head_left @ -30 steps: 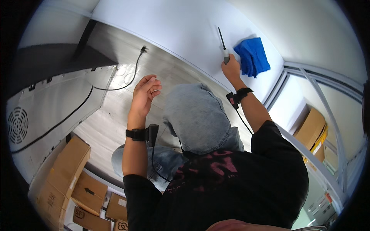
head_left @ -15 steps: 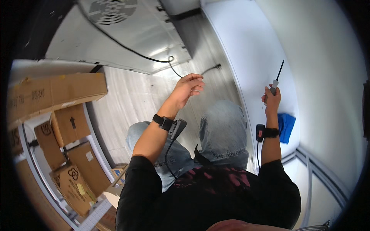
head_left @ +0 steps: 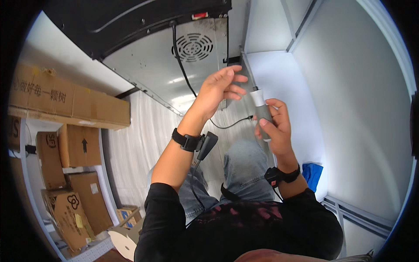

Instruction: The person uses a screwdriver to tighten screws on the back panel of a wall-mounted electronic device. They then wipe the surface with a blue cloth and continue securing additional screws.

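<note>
the right hand (head_left: 275,126) wraps its fingers around a grey tool (head_left: 262,111), just below the big metal box (head_left: 170,61). the left hand (head_left: 220,87) is open, fingers spread, maybe touching the tool's tip. cardboard boxes (head_left: 70,144), closed, sit far left of the metal box.
</note>
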The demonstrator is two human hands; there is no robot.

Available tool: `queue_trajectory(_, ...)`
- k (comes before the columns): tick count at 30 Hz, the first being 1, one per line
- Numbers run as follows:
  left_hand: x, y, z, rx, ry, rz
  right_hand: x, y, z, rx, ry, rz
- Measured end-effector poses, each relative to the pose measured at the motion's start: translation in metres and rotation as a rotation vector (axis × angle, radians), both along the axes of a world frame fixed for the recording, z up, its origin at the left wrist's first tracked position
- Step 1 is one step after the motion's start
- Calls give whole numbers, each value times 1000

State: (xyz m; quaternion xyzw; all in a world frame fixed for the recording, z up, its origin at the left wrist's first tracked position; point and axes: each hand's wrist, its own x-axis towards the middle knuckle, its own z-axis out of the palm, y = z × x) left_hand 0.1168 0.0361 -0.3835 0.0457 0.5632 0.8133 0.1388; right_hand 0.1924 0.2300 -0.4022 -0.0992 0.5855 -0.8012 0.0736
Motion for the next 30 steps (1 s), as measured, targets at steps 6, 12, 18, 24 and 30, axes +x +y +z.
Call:
queue_trajectory(6,-36,-9,31,-1,71,45,5,-31,25,-189,-167,101)
queue_trajectory(12,-50,-15,28,-72,101,61,2,-50,15,-210,-115,11)
queue_trajectory(18,-57,-21,25,-149,153,89,-1,-56,18,-264,-124,-4)
queue_trajectory(24,-60,-19,22,-123,153,111,-6,-56,20,-272,-143,-7)
queue_trajectory(30,-62,-18,21,-130,169,116,-8,-57,18,-311,-118,5)
